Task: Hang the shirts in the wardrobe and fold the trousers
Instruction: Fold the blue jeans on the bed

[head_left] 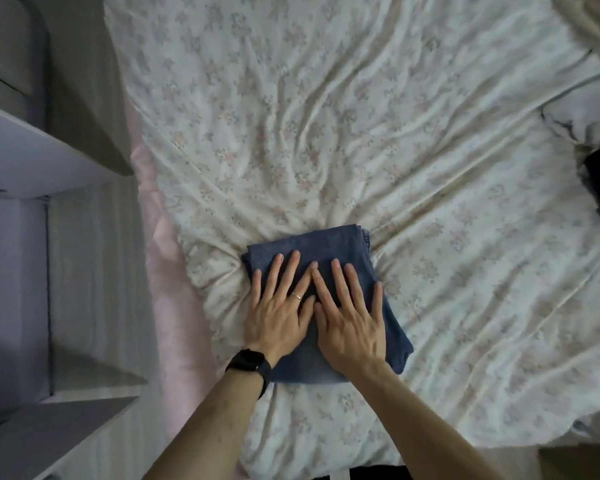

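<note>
- Pressing down with straight fingers, the left hand [278,317] and right hand [350,323] are lying side by side on the folded trousers [326,241], lower middle.
- They are probably squashing the folds neat on the soft bed [361,133].

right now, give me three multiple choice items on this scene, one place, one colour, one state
1. Where do the trousers lie? A floor B shelf C bedsheet
2. Their colour? A black B blue C pink
3. How are the left hand and right hand? A flat on the trousers B gripping a hanger C raised in the air
Answers: C, the floral bedsheet surrounds them; B, the fabric is plainly blue; A, straight fingers press the folded trousers.
</note>
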The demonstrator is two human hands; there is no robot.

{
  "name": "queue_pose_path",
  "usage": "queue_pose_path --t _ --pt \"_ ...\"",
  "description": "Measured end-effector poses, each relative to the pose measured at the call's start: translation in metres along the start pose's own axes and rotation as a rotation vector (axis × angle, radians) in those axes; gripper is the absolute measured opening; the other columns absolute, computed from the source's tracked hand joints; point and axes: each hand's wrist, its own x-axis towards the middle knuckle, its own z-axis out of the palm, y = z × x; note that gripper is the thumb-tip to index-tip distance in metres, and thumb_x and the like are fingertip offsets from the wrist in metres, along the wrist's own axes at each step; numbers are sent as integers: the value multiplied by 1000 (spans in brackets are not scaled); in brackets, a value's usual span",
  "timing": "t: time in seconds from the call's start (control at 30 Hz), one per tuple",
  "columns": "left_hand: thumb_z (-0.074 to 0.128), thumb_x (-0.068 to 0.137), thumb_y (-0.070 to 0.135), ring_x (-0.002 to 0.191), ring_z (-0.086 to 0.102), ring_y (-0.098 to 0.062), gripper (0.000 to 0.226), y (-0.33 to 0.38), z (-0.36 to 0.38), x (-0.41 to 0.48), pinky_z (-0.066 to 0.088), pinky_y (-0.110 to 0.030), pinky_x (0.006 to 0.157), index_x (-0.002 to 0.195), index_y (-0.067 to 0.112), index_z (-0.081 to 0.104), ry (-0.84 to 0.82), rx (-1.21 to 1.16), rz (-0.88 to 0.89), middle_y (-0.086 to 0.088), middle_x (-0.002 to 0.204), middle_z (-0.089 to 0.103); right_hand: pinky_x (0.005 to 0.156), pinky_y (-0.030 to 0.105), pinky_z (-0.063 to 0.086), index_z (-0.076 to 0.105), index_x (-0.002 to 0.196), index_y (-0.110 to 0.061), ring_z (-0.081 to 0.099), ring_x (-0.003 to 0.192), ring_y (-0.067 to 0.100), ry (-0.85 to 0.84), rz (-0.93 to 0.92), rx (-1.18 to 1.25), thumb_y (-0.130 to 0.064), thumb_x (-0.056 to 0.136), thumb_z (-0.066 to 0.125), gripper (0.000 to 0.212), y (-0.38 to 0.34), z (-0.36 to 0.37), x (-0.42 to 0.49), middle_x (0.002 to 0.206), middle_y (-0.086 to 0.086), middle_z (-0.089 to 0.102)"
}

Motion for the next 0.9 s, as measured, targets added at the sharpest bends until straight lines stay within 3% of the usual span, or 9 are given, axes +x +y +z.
queue_pose_path --t 0.13,0.2,0.3,0.37,0.43,0.53,0.67,0.8,0.9 --pt "37 101 50 153 23 -26 59 1 -11 5 18 -54 120 157 33 33 -32 -4 5 -2 165 28 123 60 5 16 161 -36 5 157 20 14 100 31 -46 106 29 57 -8 -4 -6 169 0 10" --pt "49 96 50 132 47 -32 51 -1 -33 21 36 -54 104 142 28 52 31 -35 3 -8 144 50 122 60 11 29 158 -31 12 156 24 51 176 132 -44 102 38 58 -13 -17 -29 167 4 21" --pt "70 85 40 104 56 -37 45 -10 -74 65 45 -48 85 121 16 58 154 -83 59 -13 118 55 118 53 29 48 149 -19 30 149 27 203 325 355 -31 96 61 57 -14 -36 -86 158 6 39" --pt "73 85 37 109 54 -33 53 -20 -94 98 47 -46 87 129 16 52 -38 -204 55 -10 123 55 113 40 35 48 146 -19 37 140 23 208 564 535 -29 90 74 63 -11 -43 -117 151 1 40" --pt "72 88 38 110 57 -22 55 -24 -103 126 47 -36 84 135 17 53 -402 -401 -65 0 126 60 103 30 41 45 142 -23 47 127 14 122 850 808 -35 86 78 66 -10 -46 -136 143 -3 42" --pt "76 88 35 105 65 -19 49 -19 -105 148 50 -28 80 131 16 64 -704 -502 -179 1 122 68 83 31 56 51 124 -25 67 98 7 -29 1131 1228 -50 79 81 59 -16 -46 -143 120 -7 63" --pt "79 86 25 95 68 -19 35 -15 -103 155 53 -32 81 117 14 68 -758 -570 -227 -1 108 72 82 39 61 59 116 -25 72 95 11 -56 1132 1421 -64 75 77 59 -28 -35 -117 107 -11 72" --pt "82 83 19 103 71 -28 39 -26 -112 145 55 -44 96 117 11 65 -731 -797 -301 -8 112 74 79 36 56 56 110 -21 67 93 13 124 1132 1307 -44 88 72 35 -12 -51 -95 104 -7 69" --pt "76 89 13 97 72 -24 38 -33 -126 113 59 -29 78 123 6 61 -680 -993 -370 -11 114 72 71 34 51 59 104 -21 67 90 16 209 1054 1268 -42 90 70 28 36 -81 -83 98 -5 67"
